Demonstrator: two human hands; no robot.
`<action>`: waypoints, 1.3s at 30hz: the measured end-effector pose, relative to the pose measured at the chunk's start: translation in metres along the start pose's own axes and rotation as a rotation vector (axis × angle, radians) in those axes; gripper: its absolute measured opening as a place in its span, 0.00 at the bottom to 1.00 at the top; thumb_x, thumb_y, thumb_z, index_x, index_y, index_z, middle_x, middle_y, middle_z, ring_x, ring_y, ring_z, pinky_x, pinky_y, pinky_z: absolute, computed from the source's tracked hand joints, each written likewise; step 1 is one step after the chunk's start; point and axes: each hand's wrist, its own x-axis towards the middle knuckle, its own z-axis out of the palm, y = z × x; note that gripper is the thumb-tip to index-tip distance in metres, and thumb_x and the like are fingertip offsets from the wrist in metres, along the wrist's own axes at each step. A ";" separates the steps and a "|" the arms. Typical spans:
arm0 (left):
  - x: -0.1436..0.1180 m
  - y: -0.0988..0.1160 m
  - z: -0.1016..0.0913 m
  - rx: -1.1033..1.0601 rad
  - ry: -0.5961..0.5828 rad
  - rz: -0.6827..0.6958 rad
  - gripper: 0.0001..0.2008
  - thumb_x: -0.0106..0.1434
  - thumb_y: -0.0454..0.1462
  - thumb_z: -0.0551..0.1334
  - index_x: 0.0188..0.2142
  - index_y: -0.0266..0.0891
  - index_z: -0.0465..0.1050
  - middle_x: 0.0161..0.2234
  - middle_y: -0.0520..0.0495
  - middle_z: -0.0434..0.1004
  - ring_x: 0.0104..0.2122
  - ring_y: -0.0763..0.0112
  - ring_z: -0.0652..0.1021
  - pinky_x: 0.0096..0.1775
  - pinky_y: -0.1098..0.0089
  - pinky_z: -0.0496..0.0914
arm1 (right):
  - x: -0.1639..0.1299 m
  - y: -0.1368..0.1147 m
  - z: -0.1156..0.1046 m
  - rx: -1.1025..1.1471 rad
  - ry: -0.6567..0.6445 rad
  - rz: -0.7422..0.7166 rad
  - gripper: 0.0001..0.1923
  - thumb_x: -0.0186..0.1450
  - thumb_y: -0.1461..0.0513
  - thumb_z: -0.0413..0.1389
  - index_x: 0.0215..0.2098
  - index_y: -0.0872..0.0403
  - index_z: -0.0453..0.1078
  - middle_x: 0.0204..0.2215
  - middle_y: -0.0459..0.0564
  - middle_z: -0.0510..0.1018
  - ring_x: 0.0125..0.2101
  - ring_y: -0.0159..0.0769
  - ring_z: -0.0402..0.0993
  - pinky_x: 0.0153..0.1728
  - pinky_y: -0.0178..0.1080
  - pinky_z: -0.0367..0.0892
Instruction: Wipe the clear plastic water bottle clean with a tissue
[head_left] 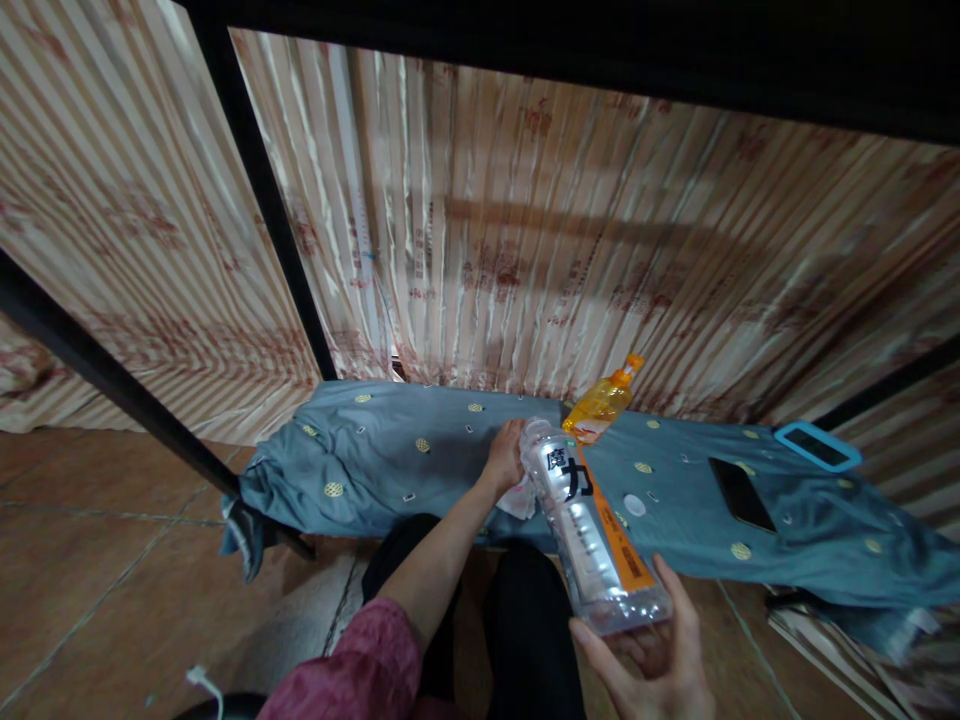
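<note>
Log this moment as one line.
right hand: holds clear bottle by base | left hand: at bottle neck, on white tissue | nearby: orange bottle, white cap, phone, blue bedding

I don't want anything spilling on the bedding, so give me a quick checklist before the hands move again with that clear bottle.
1. Right hand supports the base of the clear bottle: ok, palm is under it.
2. Left hand is at the bottle's neck, a white tissue beneath it: ok.
3. Bottle is capped: not ok, a white cap lies loose on the blue bedding; whether it belongs to this bottle, cannot tell.
4. Liquid left in the clear bottle: cannot tell.
5. Orange bottle behind is capped: ok, though it is leaning.
6. Black phone is apart from the bottle: ok, off to the right.
</note>
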 end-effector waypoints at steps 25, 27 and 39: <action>-0.001 0.004 0.000 -0.029 0.008 -0.014 0.19 0.58 0.33 0.67 0.50 0.39 0.73 0.49 0.40 0.78 0.51 0.51 0.78 0.58 0.52 0.73 | -0.002 0.001 0.002 -0.038 0.012 0.030 0.65 0.52 0.39 0.75 0.77 0.56 0.57 0.53 0.66 0.83 0.35 0.47 0.86 0.32 0.41 0.79; -0.001 0.004 0.000 -0.060 0.009 -0.031 0.20 0.57 0.33 0.67 0.50 0.39 0.73 0.49 0.40 0.78 0.52 0.51 0.78 0.58 0.51 0.73 | -0.001 0.002 0.001 -0.036 0.007 0.028 0.65 0.52 0.39 0.75 0.77 0.57 0.57 0.53 0.66 0.84 0.35 0.47 0.86 0.31 0.41 0.79; -0.002 0.016 -0.008 -0.041 -0.005 -0.001 0.17 0.58 0.33 0.67 0.48 0.40 0.74 0.49 0.41 0.80 0.52 0.51 0.77 0.59 0.52 0.73 | -0.002 -0.001 0.003 -0.022 0.018 0.034 0.67 0.49 0.37 0.75 0.76 0.57 0.57 0.47 0.64 0.86 0.31 0.48 0.85 0.30 0.43 0.79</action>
